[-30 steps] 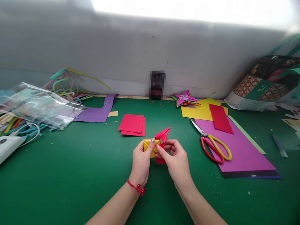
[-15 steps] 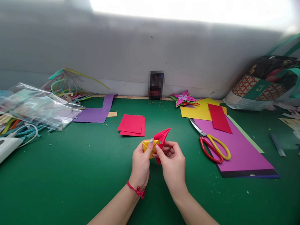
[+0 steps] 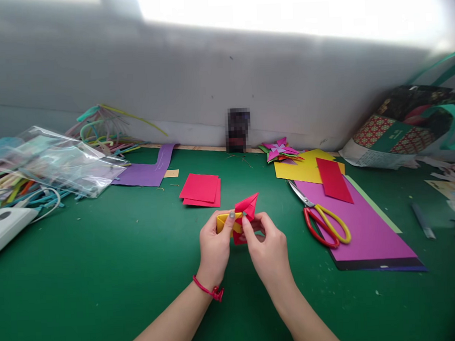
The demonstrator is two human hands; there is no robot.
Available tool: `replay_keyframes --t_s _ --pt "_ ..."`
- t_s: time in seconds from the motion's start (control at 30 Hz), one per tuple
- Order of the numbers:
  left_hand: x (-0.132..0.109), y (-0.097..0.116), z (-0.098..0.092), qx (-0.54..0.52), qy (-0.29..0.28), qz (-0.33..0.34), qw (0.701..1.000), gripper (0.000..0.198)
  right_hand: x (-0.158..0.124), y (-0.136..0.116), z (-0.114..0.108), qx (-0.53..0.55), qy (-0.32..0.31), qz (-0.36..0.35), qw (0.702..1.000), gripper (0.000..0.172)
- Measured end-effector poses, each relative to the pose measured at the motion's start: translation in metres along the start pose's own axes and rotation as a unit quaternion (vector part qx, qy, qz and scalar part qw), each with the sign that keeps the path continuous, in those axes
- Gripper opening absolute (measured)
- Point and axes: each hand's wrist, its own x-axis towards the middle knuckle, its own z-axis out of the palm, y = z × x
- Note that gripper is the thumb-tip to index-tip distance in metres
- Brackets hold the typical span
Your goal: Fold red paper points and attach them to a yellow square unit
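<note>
Both my hands hold a small folded paper piece above the green table (image 3: 104,286), near its middle. My left hand (image 3: 214,249), with a red cord at the wrist, pinches the yellow folded part (image 3: 224,221) between thumb and fingers. My right hand (image 3: 268,249) is closed on the red folded part (image 3: 247,205), whose pointed tip sticks up and to the right. The two parts touch where my thumbs meet. Part of the red paper is hidden behind my fingers.
Red paper squares (image 3: 200,189) lie just beyond my hands. Scissors (image 3: 322,219) with red and yellow handles rest on a purple sheet (image 3: 366,230) at the right, beside yellow paper (image 3: 301,170) and a folded pinwheel (image 3: 280,150). A plastic bag (image 3: 49,160) and straws sit left; a patterned bag (image 3: 406,125) far right.
My right hand has shifted its grip slightly higher on the red part, and the red tip has tilted a little more upright. My left hand has hardly moved.
</note>
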Motion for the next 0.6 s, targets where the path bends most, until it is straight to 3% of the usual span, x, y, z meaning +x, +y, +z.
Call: replay_keyframes --t_s 0.17,0.6 --pt "0.002 -0.002 -0.001 -0.006 -0.004 -0.005 1.0 0.023 0.007 0.007 -0.003 0.088 -0.06 0.047 0.993 0.024" --pt "0.001 0.0 0.0 -0.004 -0.01 0.002 1.0 0.021 0.005 0.004 -0.003 0.094 -0.072 0.029 0.993 0.018"
